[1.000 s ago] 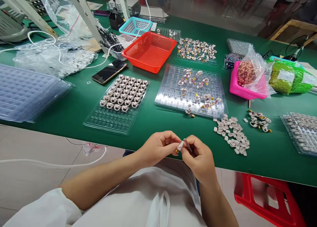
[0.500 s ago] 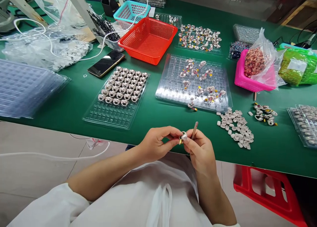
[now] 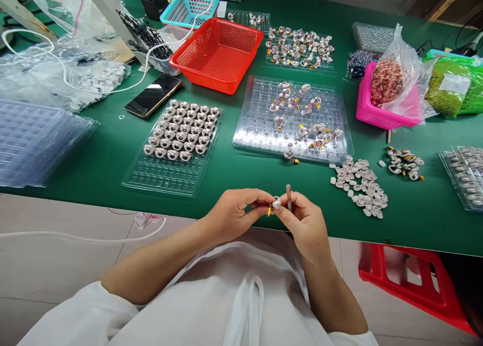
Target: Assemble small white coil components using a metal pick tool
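Note:
Near the table's front edge, both my hands meet at one small pearly earbud-like housing (image 3: 276,203) with a yellow strip hanging from it. My left hand (image 3: 236,216) pinches it from the left between thumb and fingertips. The thumb and forefinger of my right hand (image 3: 306,226) press on its right side. Tucked in that same right hand are what look like metal tweezers (image 3: 289,196), their flat end pointing up and their tips hidden. Just right of my hands lies a loose pile of small pale caps (image 3: 363,187).
Ahead is a clear plastic tray stack (image 3: 251,119) with scattered wired housings. To its left stands a tray of shells (image 3: 169,175) in rows, with a phone (image 3: 153,95) behind. Farther back are a red basket (image 3: 222,59) and a pink basket (image 3: 387,117). A red stool (image 3: 415,280) stands below right.
The view has shifted slightly. My hands stay together on the housing, which has turned a little, and the tweezers now stand more upright.

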A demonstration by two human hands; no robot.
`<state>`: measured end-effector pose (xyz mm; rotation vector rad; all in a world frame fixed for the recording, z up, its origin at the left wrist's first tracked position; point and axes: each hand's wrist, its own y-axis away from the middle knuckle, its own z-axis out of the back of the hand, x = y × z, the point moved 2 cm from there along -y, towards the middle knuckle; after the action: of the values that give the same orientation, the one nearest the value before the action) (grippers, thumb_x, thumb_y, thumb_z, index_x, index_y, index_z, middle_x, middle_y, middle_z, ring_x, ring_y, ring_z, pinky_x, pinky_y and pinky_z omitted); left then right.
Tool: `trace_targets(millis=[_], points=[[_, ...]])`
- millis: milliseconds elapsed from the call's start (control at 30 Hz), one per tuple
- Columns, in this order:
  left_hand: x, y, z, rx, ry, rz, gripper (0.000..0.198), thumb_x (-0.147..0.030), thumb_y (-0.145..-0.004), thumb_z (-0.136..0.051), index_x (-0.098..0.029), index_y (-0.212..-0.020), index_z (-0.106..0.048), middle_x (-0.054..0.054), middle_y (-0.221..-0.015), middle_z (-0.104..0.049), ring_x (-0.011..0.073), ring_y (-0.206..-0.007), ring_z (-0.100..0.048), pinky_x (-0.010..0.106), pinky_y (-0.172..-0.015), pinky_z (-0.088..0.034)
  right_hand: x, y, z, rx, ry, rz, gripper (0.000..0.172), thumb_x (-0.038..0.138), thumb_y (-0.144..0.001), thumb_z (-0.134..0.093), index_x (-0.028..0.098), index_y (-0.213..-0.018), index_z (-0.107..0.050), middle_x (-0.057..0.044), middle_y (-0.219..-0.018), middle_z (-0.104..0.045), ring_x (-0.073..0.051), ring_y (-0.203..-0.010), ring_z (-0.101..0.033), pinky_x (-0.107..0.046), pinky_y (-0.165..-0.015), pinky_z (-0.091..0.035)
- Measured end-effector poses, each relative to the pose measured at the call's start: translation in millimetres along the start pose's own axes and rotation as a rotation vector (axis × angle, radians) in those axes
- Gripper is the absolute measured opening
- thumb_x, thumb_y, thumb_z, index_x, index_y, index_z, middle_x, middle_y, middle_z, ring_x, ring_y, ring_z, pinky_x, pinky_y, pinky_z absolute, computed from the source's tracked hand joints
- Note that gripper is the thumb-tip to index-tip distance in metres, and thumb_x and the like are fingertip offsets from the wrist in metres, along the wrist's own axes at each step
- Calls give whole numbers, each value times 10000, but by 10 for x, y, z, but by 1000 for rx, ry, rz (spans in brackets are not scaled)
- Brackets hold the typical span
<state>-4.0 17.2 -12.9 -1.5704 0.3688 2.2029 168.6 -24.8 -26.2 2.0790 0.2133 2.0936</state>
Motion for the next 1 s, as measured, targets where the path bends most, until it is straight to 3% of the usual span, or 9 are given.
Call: trace_targets(millis=[333,533,667,800,1000], points=[[7,23,26,48,109,91,133,-197,-890,-669,-184,-957,-784,34,-920,-817,184,-801,-764,256,-778,-607,30,-21,-12,42,19,25,103,281,-850,-691,207,-780,-674,23,-687,-589,-110,-586,-463,-240,-530,-365],[59,48,27,54,259,173,119,-184,-860,-710,-167,-950,-786,43,-905,-812,172,-792,-756,251,-772,-614,121,-40,28,108,121,157,106,231,-880,-669,207,-786,-712,3,-755,-619,-107,-600,-488,-248,-541,-386],[74,48,23,8,414,248,108,-199,-829,-763,-160,-928,-785,31,-850,-799,149,-743,-743,240,-741,-624,128,-30,67,101,213,333,88,165,-893,-661,209,-876,-735,-4,-801,-635,-88,-581,-487,-223,-496,-378],[62,28,7,-25,546,325,115,-194,-784,-819,-152,-886,-785,13,-768,-783,132,-697,-731,229,-715,-625,99,17,61,82,347,584,169,95,-902,-646,219,-987,-723,-28,-907,-656,-93,-653,-565,-207,-537,-460],[39,25,-3,37,681,373,153,-240,-779,-856,-156,-894,-801,16,-802,-793,133,-741,-740,235,-749,-620,97,42,51,73,428,766,209,46,-904,-620,228,-992,-671,-27,-902,-662,-110,-727,-629,-211,-600,-532]])
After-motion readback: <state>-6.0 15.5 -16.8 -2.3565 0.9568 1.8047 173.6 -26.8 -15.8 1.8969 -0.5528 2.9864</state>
